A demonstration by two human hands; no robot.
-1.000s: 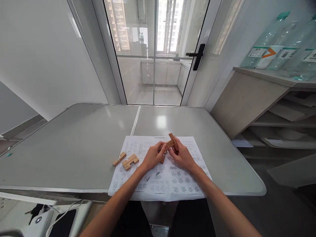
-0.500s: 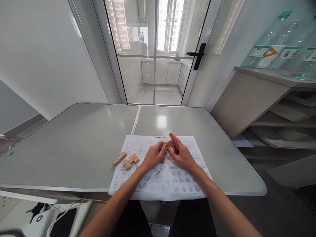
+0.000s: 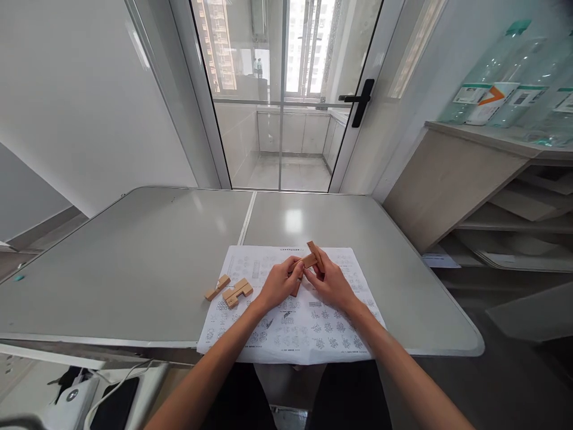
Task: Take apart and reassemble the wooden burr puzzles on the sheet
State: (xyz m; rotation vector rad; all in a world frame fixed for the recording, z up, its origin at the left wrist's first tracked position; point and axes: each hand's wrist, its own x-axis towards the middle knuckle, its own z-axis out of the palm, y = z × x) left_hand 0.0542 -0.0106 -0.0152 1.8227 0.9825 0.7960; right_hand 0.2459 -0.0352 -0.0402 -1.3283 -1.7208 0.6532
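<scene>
Both hands meet over a printed sheet (image 3: 286, 352), closed around crossed wooden puzzle pieces (image 3: 309, 261). My left hand (image 3: 280, 282) grips one piece between thumb and fingers. A second piece, tilted up and away, sits in the fingers of my right hand (image 3: 332, 280). Another wooden part points down below the fingertips; how the pieces join is hidden by the fingers. To the left, a notched wooden piece (image 3: 217, 288) lies partly on the sheet's edge. Beside it rests a group of notched wooden pieces (image 3: 237, 292), lying against each other on the paper.
The sheet lies on a grey table (image 3: 134, 269) with a seam left of centre. Behind it stands a glass door (image 3: 280, 143) with a black handle (image 3: 362, 103). Plastic bottles (image 3: 492, 89) top a shelf at right. A dark phone (image 3: 115, 403) and cables lie lower left.
Hardly anything differs. Both hands keep the same grip on the crossed wooden puzzle pieces, and the loose pieces stay where they were.
</scene>
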